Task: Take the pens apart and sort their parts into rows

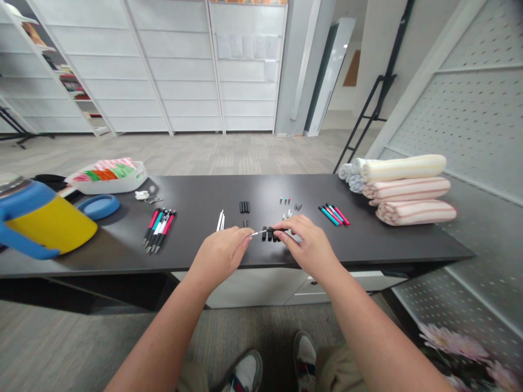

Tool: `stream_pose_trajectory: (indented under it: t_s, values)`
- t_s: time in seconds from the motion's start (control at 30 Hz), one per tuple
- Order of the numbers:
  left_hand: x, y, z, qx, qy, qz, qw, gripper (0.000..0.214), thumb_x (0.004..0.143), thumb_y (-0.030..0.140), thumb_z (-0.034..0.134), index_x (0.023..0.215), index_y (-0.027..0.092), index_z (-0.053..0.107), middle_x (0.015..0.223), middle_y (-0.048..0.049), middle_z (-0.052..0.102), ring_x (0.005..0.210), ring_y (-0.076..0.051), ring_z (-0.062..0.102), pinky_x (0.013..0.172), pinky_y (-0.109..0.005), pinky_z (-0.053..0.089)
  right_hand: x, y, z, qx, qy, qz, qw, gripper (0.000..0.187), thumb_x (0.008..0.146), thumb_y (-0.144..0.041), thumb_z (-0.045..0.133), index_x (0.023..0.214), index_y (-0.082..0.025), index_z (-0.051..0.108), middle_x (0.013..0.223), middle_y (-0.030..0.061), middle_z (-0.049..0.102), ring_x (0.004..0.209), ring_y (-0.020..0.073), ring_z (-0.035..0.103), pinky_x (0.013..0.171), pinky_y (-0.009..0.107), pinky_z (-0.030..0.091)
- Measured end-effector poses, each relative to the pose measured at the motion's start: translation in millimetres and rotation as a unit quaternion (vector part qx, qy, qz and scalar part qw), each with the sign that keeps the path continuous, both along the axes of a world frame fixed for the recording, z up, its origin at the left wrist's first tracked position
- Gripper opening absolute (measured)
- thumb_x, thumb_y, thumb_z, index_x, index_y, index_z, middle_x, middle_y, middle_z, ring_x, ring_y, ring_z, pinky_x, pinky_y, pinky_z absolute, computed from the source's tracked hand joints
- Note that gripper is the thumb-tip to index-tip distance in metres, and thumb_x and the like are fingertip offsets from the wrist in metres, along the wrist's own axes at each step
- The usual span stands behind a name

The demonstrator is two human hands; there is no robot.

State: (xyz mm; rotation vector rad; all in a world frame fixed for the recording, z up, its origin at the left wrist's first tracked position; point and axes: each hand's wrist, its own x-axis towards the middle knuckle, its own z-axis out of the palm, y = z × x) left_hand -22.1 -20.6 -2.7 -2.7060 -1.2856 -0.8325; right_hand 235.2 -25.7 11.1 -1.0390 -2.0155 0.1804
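My left hand (220,251) pinches a thin white pen refill (258,233) by one end, close above the desk's front edge. The refill's other end meets a small black pen part in the fingertips of my right hand (308,239); how far the refill goes into it I cannot tell. Several short black pen pieces (269,235) lie just beneath, partly hidden by my right fingers. White refills (221,220) lie beyond my left hand. Farther back are black pen grips (244,207), and small springs or metal tips (245,223) lie in front of them.
Assembled pens (160,228) lie at left, by a blue-yellow jug (44,218), a blue lid (98,206) and a white basket (122,184). Coloured pen barrels (334,214), small coloured caps (285,201) and metal clips (298,207) are at right. Rolled towels (412,190) stack at the right end.
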Motion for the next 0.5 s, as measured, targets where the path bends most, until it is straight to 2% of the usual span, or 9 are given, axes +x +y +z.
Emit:
stream_pose_trajectory:
  t_s: [0.13,0.33,0.5]
  values:
    - [-0.7,0.1,0.4,-0.008,-0.01,-0.002,1.0,0.027,0.11,0.032,0.044,0.125,0.023,0.065,0.104,-0.0064,0.076,0.097,-0.022,0.073,0.084,-0.033,0.054,4.5,-0.7,1.2,-0.008,0.014,-0.034,0.999,0.017,0.103,-0.033,0.061,0.109,-0.025,0.075,0.101,0.0072,0.077,0.095,0.0244,0.068,0.088,0.04,0.053]
    - [0.4,-1.8,1.9,-0.015,-0.035,0.015,0.999,0.025,0.109,0.031,0.045,0.123,0.024,0.065,0.111,-0.0052,0.077,0.099,-0.021,0.074,0.086,-0.032,0.054,11.7,0.0,1.2,-0.038,0.035,-0.078,0.996,0.023,0.105,-0.034,0.055,0.114,-0.024,0.074,0.101,0.0063,0.074,0.085,0.0212,0.065,0.082,0.035,0.052]
    - [0.7,-3.3,-0.3,0.011,-0.071,0.074,0.995,0.021,0.108,0.032,0.047,0.115,0.023,0.064,0.088,-0.0022,0.076,0.075,-0.019,0.072,0.07,-0.029,0.05,11.6,0.8,8.1,-0.057,0.019,-0.12,0.991,0.019,0.102,-0.035,0.061,0.109,-0.024,0.075,0.093,0.0046,0.073,0.081,0.0206,0.063,0.076,0.033,0.049]
